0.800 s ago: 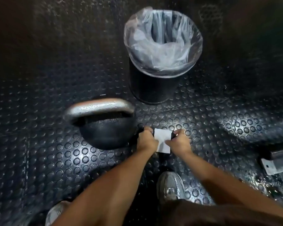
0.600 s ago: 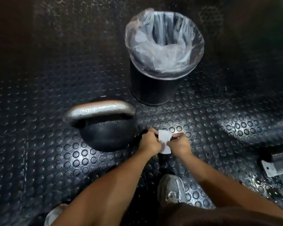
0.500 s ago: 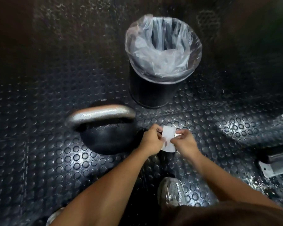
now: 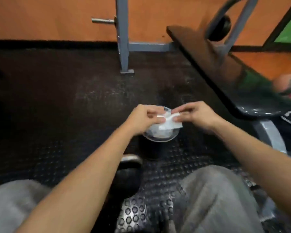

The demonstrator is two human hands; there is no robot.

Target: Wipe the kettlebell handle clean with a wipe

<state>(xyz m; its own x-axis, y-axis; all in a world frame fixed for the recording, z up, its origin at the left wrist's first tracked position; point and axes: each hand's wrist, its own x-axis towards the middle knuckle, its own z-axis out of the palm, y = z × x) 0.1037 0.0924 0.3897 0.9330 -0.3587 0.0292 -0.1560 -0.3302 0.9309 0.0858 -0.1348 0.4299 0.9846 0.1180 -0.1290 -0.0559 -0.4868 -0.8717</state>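
The floor mat [image 4: 60,101] is black, embossed with a raised round-stud pattern that catches light near the knees, and the far wall [image 4: 49,17] is flat orange. A white wipe [image 4: 169,122] shows at centre over a black bin [image 4: 152,148] lined with clear plastic — the kettlebell [image 4: 127,175] below is black with a silvery handle. On the right, the bench pad [image 4: 225,76] is glossy black on a grey-blue metal frame [image 4: 123,39] — the trousers [image 4: 213,195] are plain grey.

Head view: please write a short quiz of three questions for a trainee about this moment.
1. True or false: the wipe touches the kettlebell.
2. The lined bin stands: A) under the hands, B) on the bench.
3. Fill in: the left hand and right hand both pinch the ____.

Key: 1 false, it is held up above the bin; 2 A; 3 wipe.
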